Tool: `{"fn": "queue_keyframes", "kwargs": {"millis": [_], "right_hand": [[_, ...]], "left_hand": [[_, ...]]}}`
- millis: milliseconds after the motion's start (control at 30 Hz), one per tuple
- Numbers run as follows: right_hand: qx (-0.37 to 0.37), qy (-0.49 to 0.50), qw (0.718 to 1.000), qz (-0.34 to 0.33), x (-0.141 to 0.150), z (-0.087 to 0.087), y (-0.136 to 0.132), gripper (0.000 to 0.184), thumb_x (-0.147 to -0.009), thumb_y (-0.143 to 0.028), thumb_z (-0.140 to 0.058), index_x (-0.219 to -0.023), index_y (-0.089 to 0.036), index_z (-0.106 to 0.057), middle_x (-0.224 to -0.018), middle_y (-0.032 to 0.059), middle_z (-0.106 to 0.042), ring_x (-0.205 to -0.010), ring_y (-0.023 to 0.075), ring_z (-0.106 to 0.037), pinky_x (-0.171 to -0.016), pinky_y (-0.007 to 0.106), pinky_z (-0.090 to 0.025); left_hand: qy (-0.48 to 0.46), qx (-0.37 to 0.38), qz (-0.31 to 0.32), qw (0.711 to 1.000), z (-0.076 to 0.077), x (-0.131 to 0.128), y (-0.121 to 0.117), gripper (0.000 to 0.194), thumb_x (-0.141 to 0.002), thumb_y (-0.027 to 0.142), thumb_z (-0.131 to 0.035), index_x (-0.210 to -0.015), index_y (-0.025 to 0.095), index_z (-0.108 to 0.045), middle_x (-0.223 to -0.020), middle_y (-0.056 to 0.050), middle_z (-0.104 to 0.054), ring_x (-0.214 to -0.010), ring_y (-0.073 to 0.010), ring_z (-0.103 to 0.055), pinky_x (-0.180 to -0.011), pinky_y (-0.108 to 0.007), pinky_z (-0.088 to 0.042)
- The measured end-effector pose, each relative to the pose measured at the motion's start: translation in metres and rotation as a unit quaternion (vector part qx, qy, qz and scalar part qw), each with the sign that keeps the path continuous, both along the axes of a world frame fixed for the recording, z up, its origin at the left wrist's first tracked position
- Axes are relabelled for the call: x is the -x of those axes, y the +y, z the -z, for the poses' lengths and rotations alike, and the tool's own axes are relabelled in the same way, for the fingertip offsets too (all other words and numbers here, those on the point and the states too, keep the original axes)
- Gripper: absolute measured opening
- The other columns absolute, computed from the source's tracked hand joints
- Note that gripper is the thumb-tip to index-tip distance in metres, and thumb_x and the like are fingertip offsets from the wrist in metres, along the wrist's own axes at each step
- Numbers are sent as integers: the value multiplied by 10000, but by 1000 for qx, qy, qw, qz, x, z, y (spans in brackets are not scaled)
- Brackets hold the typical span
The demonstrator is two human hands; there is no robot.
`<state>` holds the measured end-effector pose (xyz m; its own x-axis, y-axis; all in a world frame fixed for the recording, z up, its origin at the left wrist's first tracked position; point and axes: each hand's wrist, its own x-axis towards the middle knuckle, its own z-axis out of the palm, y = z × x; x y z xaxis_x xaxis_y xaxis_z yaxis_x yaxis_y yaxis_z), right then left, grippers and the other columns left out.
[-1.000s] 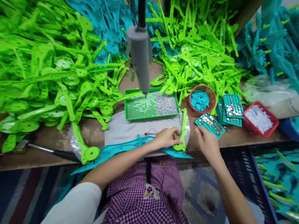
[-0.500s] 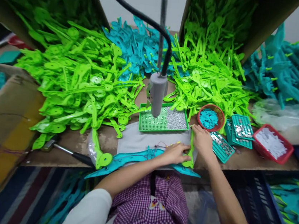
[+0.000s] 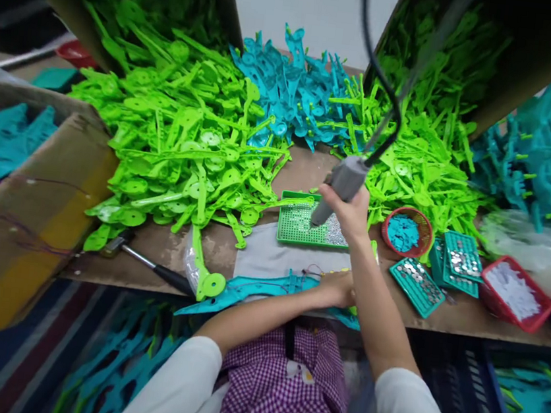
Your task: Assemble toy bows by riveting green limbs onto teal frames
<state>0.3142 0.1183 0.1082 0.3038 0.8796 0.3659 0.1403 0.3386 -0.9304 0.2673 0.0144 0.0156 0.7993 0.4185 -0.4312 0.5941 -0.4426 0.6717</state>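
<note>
My right hand point(image 3: 355, 212) is wrapped around a grey electric screwdriver point(image 3: 348, 177) hanging on a cord. The tool is tilted, its lower end over a green tray point(image 3: 312, 242) with a perforated plate and small silver screws. My left hand point(image 3: 334, 289) is closed on a lime-green plastic piece at the right part of a long blue plastic part point(image 3: 251, 288). Its fingertips are partly hidden behind my right forearm. Thin wires point(image 3: 315, 270) lie by the blue part. Another lime-green piece with a round end point(image 3: 211, 284) rests against its left end.
Lime-green pieces point(image 3: 179, 129) are heaped left and right, with blue parts point(image 3: 293, 92) between. On the right stand a red basket of blue bits point(image 3: 404, 233), teal trays of metal discs point(image 3: 416, 285) and a red bin of white pieces point(image 3: 514, 293). A hammer point(image 3: 149, 264) lies left.
My right hand has left the lime-green piece and taken hold of the hanging screwdriver, tilting it over the screw tray. My left hand stays at the blue part. The view has shifted.
</note>
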Motion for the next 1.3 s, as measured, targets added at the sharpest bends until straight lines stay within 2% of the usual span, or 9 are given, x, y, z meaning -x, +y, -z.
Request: {"fn": "queue_keyframes", "kwargs": {"millis": [100, 200, 333, 600, 733, 933, 1033, 1167, 1300], "right_hand": [[30, 85, 996, -13, -9, 22, -7, 354, -737, -534, -651, -829, -192, -657, -616, -27, -609, -520, 112, -566, -526, 266, -493], [21, 120, 992, 40, -9, 36, -5, 373, -741, -549, -624, -756, -177, -639, -496, -40, -562, -437, 115, -548, -447, 245, -445], [-20, 142, 983, 114, -9, 48, 4, 397, -732, -571, -610, -749, -173, -618, -479, -49, -548, -387, 110, -529, -415, 243, -431], [-19, 96, 984, 146, -17, 62, 8, 479, -735, -687, -505, -755, -212, -560, -491, -55, -504, -407, 115, -525, -403, 255, -419], [0, 85, 984, 155, -18, 60, 8, 482, -748, -689, -476, -754, -213, -553, -515, -49, -494, -422, 112, -524, -416, 262, -434], [4, 115, 986, 117, -19, 55, 12, 467, -750, -653, -525, -694, -190, -560, -487, -48, -490, -395, 107, -515, -394, 249, -418], [11, 97, 989, 107, -21, 51, 14, 505, -760, -681, -485, -798, -191, -601, -501, -54, -485, -419, 116, -541, -415, 252, -437], [10, 85, 990, 116, -26, 33, 7, 612, -757, -754, -394, -973, -214, -581, -499, -69, -448, -446, 134, -552, -456, 274, -461], [-7, 108, 988, 109, -48, 10, -21, 642, -660, -856, -383, -840, -257, -526, -481, -61, -452, -413, 152, -509, -429, 303, -441]], "left_hand": [[-42, -6, 4, 999, 4, 0, -1, 436, -801, 405, -586, -1202, 237, -569, -1235, -97, -628, -1099, -358, -595, -840, -431, -518], [-58, -8, 5, 998, 6, 2, -1, 408, -788, 394, -591, -1156, 220, -598, -1177, -100, -660, -1062, -349, -618, -837, -427, -526], [-57, 0, -9, 998, 8, 4, 0, 397, -789, 397, -583, -1148, 228, -605, -1155, -93, -673, -1042, -339, -629, -838, -435, -530], [-82, -3, -10, 997, 9, 4, 0, 339, -803, 378, -549, -1080, 210, -646, -1111, -94, -687, -1009, -325, -643, -839, -419, -532], [-74, 1, -20, 997, 8, 4, 0, 353, -794, 386, -556, -1097, 222, -635, -1114, -89, -684, -1001, -323, -646, -824, -400, -536], [-64, -13, -12, 998, 8, 4, -1, 402, -770, 363, -557, -1139, 209, -605, -1130, -108, -669, -997, -334, -647, -810, -408, -539], [-42, -17, -9, 999, 10, 3, -1, 430, -721, 289, -578, -1138, 187, -598, -1108, -117, -673, -958, -324, -662, -778, -388, -546], [-47, -15, -16, 999, 11, 2, -1, 372, -761, 361, -578, -1101, 221, -627, -1135, -83, -665, -983, -300, -656, -790, -360, -533], [-59, 1, -16, 998, 7, 3, 0, 447, -790, 507, -589, -1187, 302, -603, -1130, -33, -657, -1023, -267, -635, -837, -335, -502]]}}
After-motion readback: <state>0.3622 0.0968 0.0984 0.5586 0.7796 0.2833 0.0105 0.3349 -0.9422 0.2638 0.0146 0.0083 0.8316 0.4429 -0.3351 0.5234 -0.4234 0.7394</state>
